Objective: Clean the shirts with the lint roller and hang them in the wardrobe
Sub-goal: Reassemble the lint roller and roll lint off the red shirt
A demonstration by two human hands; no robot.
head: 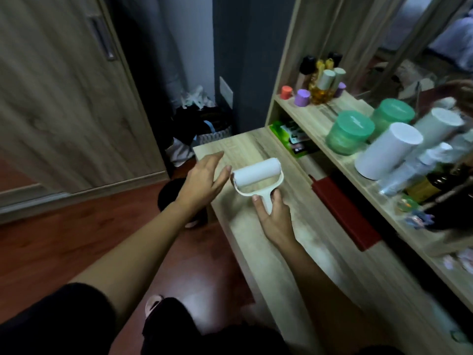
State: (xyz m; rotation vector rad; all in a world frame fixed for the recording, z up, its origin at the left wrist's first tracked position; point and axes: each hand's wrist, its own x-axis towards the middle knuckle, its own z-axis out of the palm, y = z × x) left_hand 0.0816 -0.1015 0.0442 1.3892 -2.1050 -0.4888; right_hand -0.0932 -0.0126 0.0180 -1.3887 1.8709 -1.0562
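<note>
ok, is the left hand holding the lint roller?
No, the right hand grips the lint roller by its handle, while the left hand is open beside the roll.

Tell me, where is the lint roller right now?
The lint roller is mid-frame over the wooden desk, its handle in the right hand, the open left hand beside it.

The lint roller (pixel 256 175) lies on the dresser top (pixel 294 239) — jars (pixel 350 131) on the shelf to its right.

White lint roller (pixel 257 175) on a wooden dresser top (pixel 294 226), handle gripped by the right hand (pixel 275 216). Left hand (pixel 202 180) spread, fingertips beside the roll's end. Green-lidded jars (pixel 350 131), bottles (pixel 322 83) on the shelf; red book (pixel 345 211) beneath.
</note>
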